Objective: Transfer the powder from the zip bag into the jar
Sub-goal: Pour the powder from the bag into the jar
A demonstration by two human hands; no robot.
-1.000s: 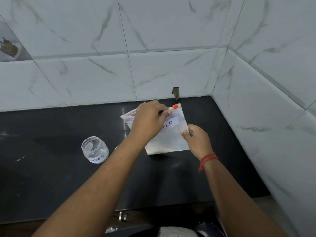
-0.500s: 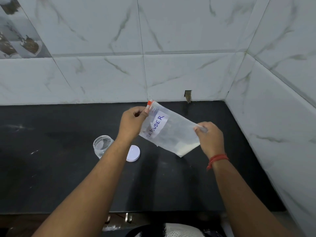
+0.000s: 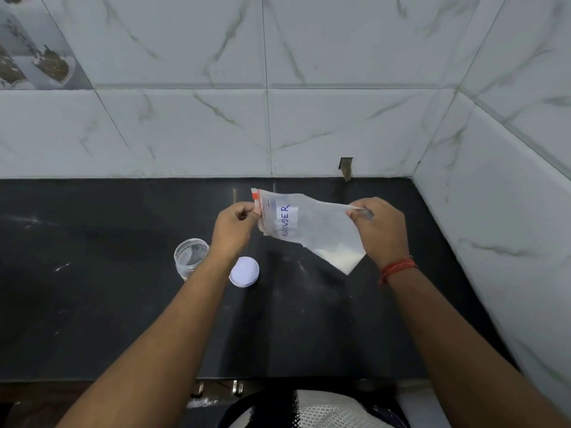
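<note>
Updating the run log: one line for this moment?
zip bag held sideways, off counter | left hand pinches zipper end | right hand pinches bottom | jar open

I see left hand (image 3: 232,230) and right hand (image 3: 379,230) pinching bag (image 3: 312,230) above counter (image 3: 92,304); open jar (image 3: 190,256), lid (image 3: 244,271) beside.

Black stone counter (image 3: 92,304), glossy, faint pale smudges and scratches toward its left part. Back wall (image 3: 185,128): large white marble-look tiles with grey-green veins, thin grout lines. Right wall (image 3: 500,186) same tile, meets the back wall at the counter's far right corner. Small chipped notch (image 3: 346,166) in the back tile right at the counter's far edge, near that corner. Decorative patterned tile (image 3: 34,57) at upper left, brown motifs on grey. Two metal fittings (image 3: 217,389) below the counter's near edge. Light even, soft sheen on tiles.
</note>
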